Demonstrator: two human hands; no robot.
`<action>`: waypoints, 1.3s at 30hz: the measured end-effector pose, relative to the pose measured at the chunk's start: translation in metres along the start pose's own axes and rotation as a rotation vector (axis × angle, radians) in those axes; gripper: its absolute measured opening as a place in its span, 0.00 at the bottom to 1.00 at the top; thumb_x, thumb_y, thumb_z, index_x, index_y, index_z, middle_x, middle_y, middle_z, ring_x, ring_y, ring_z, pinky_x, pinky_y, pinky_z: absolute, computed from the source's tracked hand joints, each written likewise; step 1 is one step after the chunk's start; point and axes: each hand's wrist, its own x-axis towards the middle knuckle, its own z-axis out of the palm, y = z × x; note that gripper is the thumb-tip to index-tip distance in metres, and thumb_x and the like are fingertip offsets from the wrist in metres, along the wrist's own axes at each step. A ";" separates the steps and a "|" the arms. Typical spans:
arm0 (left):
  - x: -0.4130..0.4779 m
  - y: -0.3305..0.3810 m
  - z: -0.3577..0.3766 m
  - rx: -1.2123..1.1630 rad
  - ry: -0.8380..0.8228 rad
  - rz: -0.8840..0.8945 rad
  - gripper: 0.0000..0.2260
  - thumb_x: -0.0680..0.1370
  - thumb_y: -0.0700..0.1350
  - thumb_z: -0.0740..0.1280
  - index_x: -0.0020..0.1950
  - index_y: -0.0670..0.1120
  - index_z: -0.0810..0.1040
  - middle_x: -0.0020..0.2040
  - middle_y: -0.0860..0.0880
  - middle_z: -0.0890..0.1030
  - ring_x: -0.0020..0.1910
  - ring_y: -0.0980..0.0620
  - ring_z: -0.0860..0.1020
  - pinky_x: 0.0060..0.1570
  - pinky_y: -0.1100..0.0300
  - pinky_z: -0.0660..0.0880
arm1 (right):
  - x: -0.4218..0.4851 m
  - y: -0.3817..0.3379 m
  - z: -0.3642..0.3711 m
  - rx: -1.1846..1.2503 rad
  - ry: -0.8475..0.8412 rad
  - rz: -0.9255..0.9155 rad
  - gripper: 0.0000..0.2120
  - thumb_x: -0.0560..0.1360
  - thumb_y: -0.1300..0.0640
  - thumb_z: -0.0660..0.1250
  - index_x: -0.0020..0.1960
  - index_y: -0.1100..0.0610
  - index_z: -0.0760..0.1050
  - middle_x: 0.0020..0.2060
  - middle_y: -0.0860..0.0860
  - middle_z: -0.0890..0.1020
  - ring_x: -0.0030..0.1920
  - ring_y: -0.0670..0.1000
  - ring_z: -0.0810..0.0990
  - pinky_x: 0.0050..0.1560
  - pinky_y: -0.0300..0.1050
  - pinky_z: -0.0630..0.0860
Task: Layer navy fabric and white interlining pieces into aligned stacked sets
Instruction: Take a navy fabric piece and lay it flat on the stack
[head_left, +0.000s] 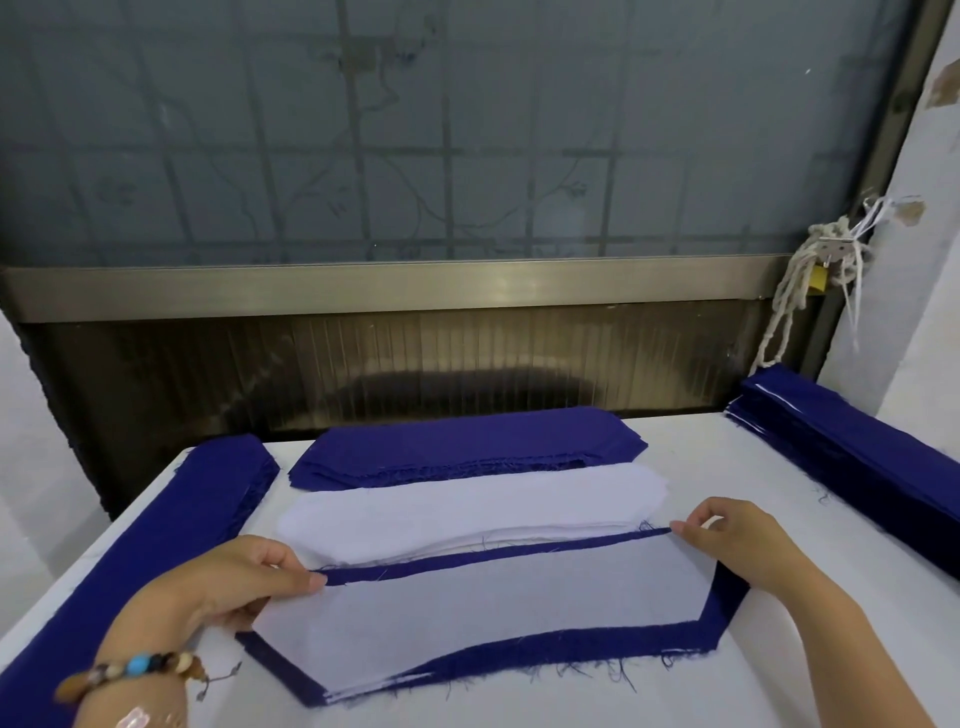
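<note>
White lining (478, 618) sits on navy piece (519, 652); my left hand (244, 582) & right hand (727, 535) pinch its top edge; supply piles (467, 441) left.

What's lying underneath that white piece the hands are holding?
Under the white interlining piece lies a navy fabric piece; its border shows along the edges. More white and navy edges peek out at the near side, but how many layers lie beneath is hidden.

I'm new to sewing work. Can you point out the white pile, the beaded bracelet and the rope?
white pile (467, 506), head view, middle of its top sheet
beaded bracelet (137, 666), head view, blue bead
rope (789, 291), head view, hanging strands
</note>
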 end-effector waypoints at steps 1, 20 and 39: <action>0.001 -0.001 0.000 0.004 0.020 0.006 0.22 0.54 0.55 0.83 0.39 0.44 0.85 0.37 0.41 0.82 0.33 0.49 0.76 0.31 0.60 0.71 | 0.000 0.000 0.000 -0.021 -0.003 -0.010 0.13 0.71 0.43 0.71 0.41 0.52 0.76 0.40 0.48 0.80 0.41 0.48 0.77 0.36 0.40 0.69; 0.003 -0.001 0.001 0.092 0.151 -0.054 0.09 0.68 0.44 0.79 0.43 0.43 0.83 0.38 0.46 0.82 0.39 0.51 0.77 0.36 0.62 0.74 | -0.005 -0.003 0.000 -0.077 0.013 -0.034 0.05 0.74 0.53 0.70 0.43 0.52 0.76 0.37 0.50 0.80 0.39 0.50 0.78 0.33 0.38 0.69; 0.021 0.009 0.023 0.087 0.864 0.428 0.04 0.78 0.42 0.66 0.52 0.48 0.77 0.51 0.47 0.77 0.48 0.50 0.76 0.45 0.55 0.73 | -0.004 -0.020 0.023 -0.363 0.443 -0.321 0.05 0.75 0.55 0.65 0.48 0.45 0.74 0.43 0.43 0.75 0.44 0.45 0.71 0.47 0.43 0.72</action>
